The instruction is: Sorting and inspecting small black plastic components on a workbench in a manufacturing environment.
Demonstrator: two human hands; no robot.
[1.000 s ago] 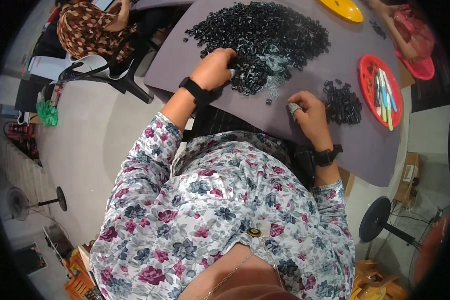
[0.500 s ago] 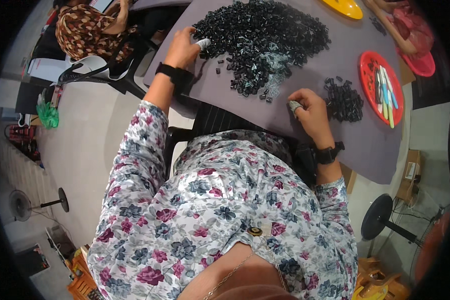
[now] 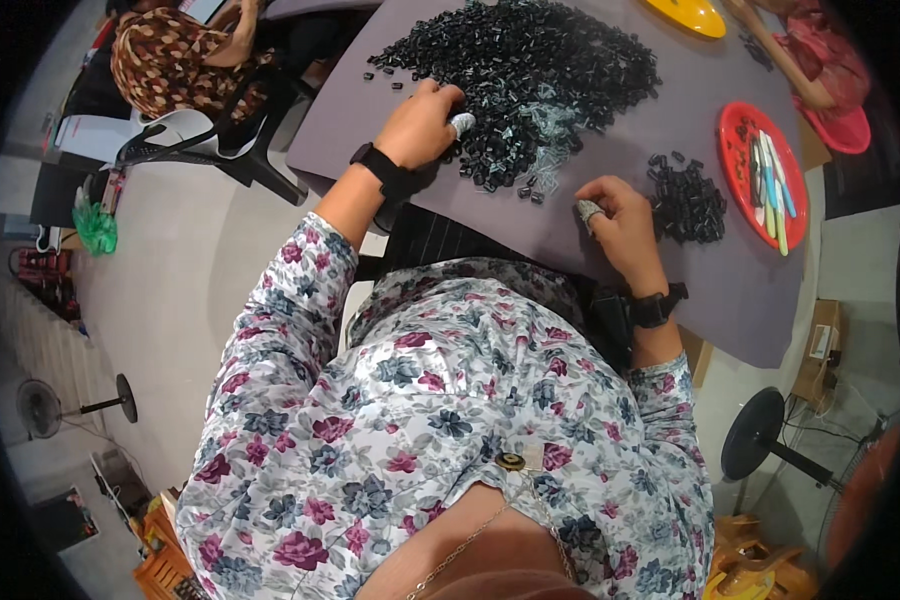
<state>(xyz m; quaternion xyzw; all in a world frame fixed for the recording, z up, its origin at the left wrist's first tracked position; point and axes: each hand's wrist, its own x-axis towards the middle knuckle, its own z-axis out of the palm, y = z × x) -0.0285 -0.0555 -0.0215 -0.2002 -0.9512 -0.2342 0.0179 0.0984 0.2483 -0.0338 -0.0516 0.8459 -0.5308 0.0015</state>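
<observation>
A large heap of small black plastic pieces point(image 3: 530, 60), with clear pieces point(image 3: 550, 130) mixed in along its near side, lies on the grey-covered table. My left hand point(image 3: 422, 125) rests at the heap's near left edge, fingers bent and thumb apart, touching the pieces. Pale wrapping covers its thumb tip. To the right of the heap, my right hand point(image 3: 620, 222) is held low over the tabletop, fingers curled in a pinch against a wrapped thumb. What it pinches, if anything, is hidden. Beside it sits a smaller pile of black pieces point(image 3: 688, 200).
A red plate point(image 3: 740, 215) at the right holds several slim-handled tools point(image 3: 770, 185) and small bits. At the far edge is a yellow plate point(image 3: 695, 15). One person point(image 3: 820, 60) is at the far right, another point(image 3: 170, 60) at the far left beside a black chair point(image 3: 270, 160).
My left hand has moved right and nearer to me along the heap's edge, uncovering a few loose black pieces at the far left. My right hand has stayed in place.
</observation>
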